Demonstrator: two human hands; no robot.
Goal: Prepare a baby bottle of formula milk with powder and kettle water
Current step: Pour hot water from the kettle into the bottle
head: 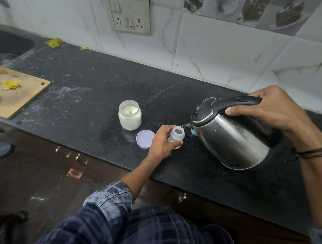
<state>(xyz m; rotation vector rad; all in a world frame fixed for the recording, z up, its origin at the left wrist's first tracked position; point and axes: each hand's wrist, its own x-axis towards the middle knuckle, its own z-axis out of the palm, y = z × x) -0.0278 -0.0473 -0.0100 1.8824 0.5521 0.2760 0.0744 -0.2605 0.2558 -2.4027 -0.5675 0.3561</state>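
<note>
A small white baby bottle (177, 135) stands open on the black counter (100, 83), and my left hand (162, 142) grips its side. My right hand (269, 109) holds the black handle of a steel kettle (232, 137), which is tilted left with its spout over the bottle's mouth. A thin stream of water runs from the spout into the bottle. Left of the bottle stands an open glass jar of white powder (130, 115) with a scoop in it. The jar's pale lilac lid (145, 138) lies flat beside my left hand. A teal piece (193, 132) peeks out behind the spout.
A wooden cutting board (15, 90) with a yellow scrap lies at the counter's left end, beside a dark sink (6, 45). A tiled wall with a socket panel (130, 15) runs along the back. Cabinet handles (81, 158) line the front below the counter edge.
</note>
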